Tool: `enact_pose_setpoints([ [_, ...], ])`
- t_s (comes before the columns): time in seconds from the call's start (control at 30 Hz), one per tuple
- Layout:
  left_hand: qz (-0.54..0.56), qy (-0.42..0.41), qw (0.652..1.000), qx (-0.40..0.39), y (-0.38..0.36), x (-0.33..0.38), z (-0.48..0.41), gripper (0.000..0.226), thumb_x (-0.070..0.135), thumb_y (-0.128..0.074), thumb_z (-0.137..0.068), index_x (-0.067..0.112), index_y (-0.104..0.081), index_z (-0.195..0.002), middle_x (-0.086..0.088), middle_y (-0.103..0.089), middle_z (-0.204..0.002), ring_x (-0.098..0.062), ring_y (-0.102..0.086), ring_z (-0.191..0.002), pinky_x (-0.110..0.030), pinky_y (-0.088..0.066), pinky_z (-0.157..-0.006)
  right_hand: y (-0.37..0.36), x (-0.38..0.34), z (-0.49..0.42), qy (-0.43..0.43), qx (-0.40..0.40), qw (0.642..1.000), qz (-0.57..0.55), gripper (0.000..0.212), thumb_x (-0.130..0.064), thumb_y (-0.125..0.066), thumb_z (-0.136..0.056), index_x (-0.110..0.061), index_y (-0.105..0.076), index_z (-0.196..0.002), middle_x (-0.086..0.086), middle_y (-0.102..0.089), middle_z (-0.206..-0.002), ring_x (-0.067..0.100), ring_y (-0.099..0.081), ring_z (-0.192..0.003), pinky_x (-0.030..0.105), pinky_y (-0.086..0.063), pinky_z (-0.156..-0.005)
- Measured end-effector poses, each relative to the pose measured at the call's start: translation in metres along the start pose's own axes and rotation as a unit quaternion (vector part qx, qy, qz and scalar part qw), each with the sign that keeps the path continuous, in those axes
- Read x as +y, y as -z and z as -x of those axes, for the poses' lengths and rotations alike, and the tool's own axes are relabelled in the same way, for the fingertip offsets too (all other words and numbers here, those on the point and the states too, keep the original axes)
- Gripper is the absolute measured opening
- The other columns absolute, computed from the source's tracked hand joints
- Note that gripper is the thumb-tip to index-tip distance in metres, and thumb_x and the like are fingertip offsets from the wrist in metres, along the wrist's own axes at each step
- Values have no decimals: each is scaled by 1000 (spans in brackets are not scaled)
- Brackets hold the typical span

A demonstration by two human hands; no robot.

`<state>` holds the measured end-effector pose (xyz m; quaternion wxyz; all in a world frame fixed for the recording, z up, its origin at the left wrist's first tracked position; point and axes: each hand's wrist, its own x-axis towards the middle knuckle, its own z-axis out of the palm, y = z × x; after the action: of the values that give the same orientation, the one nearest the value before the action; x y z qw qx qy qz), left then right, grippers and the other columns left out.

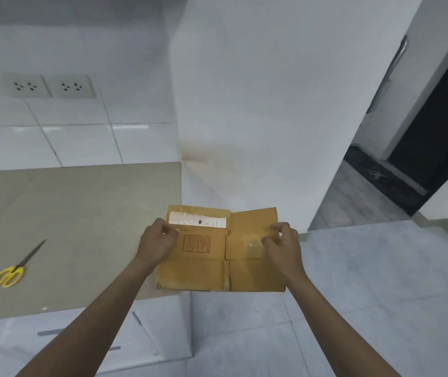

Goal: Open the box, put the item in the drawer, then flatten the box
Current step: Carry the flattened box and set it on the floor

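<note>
— Fingers point(166, 229) of the left hand point(156, 244) and the right hand point(281, 244) pinch the flattened box point(217, 270), held past the beige counter point(76, 227) corner.
— And the room?
— White tiled wall point(68, 140), grey floor point(380, 281), yellow scissors point(13, 270) on the counter — the box's white label point(198, 220) and red stamp point(196, 243) are unreadable.

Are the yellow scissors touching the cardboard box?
Apart. The head view shows the scissors lying alone on the counter, with bare countertop between them and the flattened box held at the counter's right end.
</note>
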<state>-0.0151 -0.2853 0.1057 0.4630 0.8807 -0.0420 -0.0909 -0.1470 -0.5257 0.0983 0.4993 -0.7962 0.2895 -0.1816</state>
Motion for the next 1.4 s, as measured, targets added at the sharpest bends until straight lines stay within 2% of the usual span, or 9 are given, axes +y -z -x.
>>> enact_pose_setpoints([
  [0.13,19,19,1000,0,-66,12,-6,12,25,-51,-94,14,-56,-94,-2,-61,-105,-23,-57,-99,-34,-44,-80,43,38,-41,-7,-37,999,-7,32,-15,-61,-87,-22,-52,-117,-2,-44,-121,2,-48,-92,16,-40,-71],
  [0.33,41,68,997,-5,-149,33,-18,14,25,-49,-93,14,-57,-96,-3,-61,-106,-24,-56,-100,-36,-45,-81,102,87,-95,-44,-89,995,-13,35,-11,-56,-88,-23,-52,-120,-2,-51,-126,17,-50,-112,26,-42,-79],
  [0.47,24,88,996,-3,-195,44,-46,16,24,-48,-93,12,-57,-100,-5,-60,-107,-24,-55,-99,-36,-43,-79,119,114,-138,-65,-114,991,-10,37,-7,-52,-90,-23,-51,-123,-5,-51,-127,18,-51,-111,26,-43,-80],
  [0.6,19,108,994,-24,-237,43,-81,20,24,-48,-93,12,-57,-105,-3,-59,-107,-23,-54,-100,-36,-42,-79,119,154,-181,-106,-125,986,-14,36,-8,-49,-91,-24,-52,-123,-7,-50,-126,10,-53,-100,29,-45,-83],
  [0.73,35,146,987,-50,-277,31,-125,15,22,-49,-93,14,-58,-102,-2,-58,-106,-22,-54,-99,-36,-43,-81,106,194,-233,-151,-150,977,-7,37,-8,-48,-91,-26,-51,-123,-5,-50,-131,15,-54,-106,31,-48,-85],
  [0.87,5,175,983,-60,-317,19,-170,17,20,-49,-93,9,-59,-101,-2,-59,-101,-21,-54,-96,-31,-39,-75,88,227,-284,-211,-151,966,-18,29,-18,-53,-94,-26,-54,-121,-3,-51,-136,20,-50,-121,44,-46,-102],
  [1.0,-17,199,975,-98,-359,2,-219,18,19,-48,-93,9,-59,-102,-4,-59,-106,-20,-52,-95,-33,-40,-78,70,263,-331,-252,-144,957,-21,25,-22,-55,-95,-22,-54,-120,0,-53,-133,22,-53,-120,48,-47,-102],
  [1.2,-57,199,970,-125,-421,-42,-280,21,23,-45,-96,8,-58,-104,-4,-59,-110,-23,-54,-101,-35,-42,-81,29,325,-397,-268,-163,949,-13,23,-20,-49,-96,-25,-53,-119,-3,-50,-133,18,-50,-114,32,-42,-85],
  [1.4,-59,235,965,-99,-502,-136,-320,18,22,-46,-96,11,-59,-102,-1,-58,-109,-21,-53,-99,-34,-40,-79,-36,438,-443,-285,-179,942,2,20,-19,-52,-97,-26,-52,-116,-6,-49,-130,18,-48,-115,34,-39,-89],
])
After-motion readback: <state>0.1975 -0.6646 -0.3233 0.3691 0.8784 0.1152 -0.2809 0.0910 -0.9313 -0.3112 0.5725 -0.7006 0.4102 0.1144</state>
